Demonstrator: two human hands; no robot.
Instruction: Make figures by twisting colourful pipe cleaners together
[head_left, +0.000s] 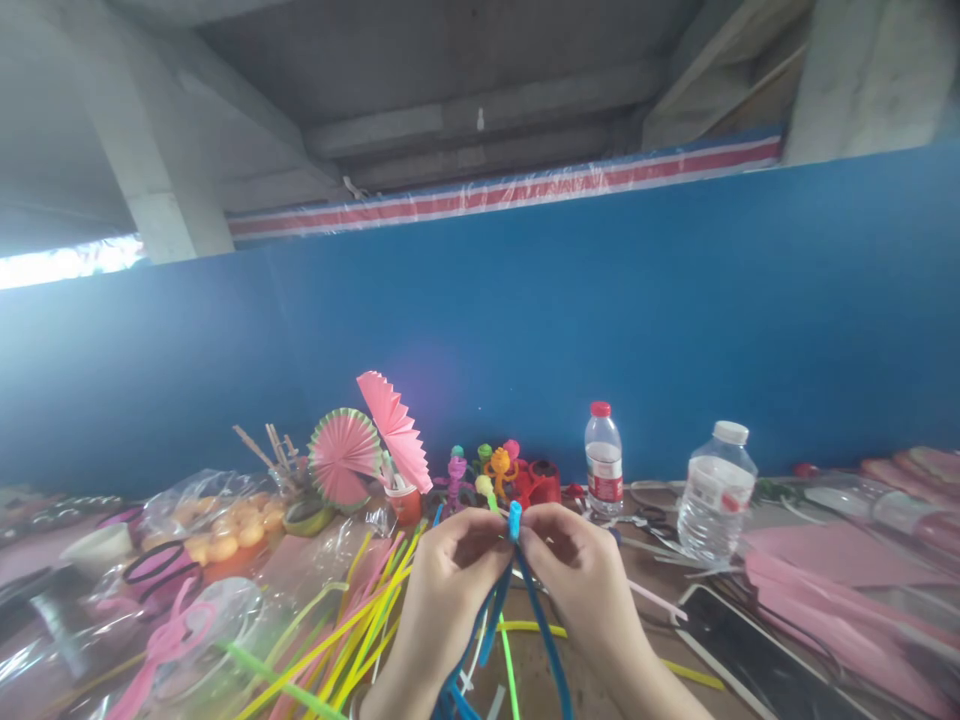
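Note:
Blue pipe cleaners (545, 635) hang down between my hands, their upper end wound into a small light-blue coil. My left hand (457, 580) pinches this piece from the left, thumb and forefinger at the coil. From the other side my right hand (577, 580) pinches the same piece, its fingertips close to the left ones. Just behind the fingers stands a pale-yellow knob on a green stem (486, 488). Several small coloured pipe-cleaner figures (501, 465) stand farther back. The fingertips partly hide the coil.
Loose yellow and green pipe cleaners (360, 640) cover the table at left, near pink paper fans (394, 425). Two water bottles (716, 495) stand at back right. A dark-screened tablet (757, 660) and pink sheets (847, 600) lie at right. A blue partition (525, 320) rises behind.

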